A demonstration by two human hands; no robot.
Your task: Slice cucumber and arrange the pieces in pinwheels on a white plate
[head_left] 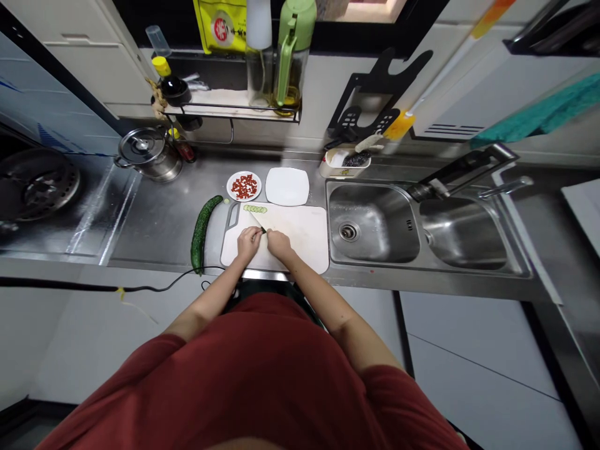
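My right hand (280, 244) is closed around the handle of a knife (255, 219), whose blade points up and left over the white cutting board (300, 234). Close beside it, my left hand (249, 242) has its fingers bent together near the knife's dark handle end; what they pinch, if anything, is too small to tell. A row of thin pale green cucumber slices (255, 209) lies along the board's far edge, by the blade tip. Left of the board rests a long dark green cucumber (200, 231), with a small cut piece (227, 201) near its upper end.
Behind the board stand a plate of diced red pieces (244, 187) and a white square plate (287, 187). A double sink (375, 253) is at the right, a steel pot (154, 159) at the back left. A rack (234, 114) with bottles hangs above.
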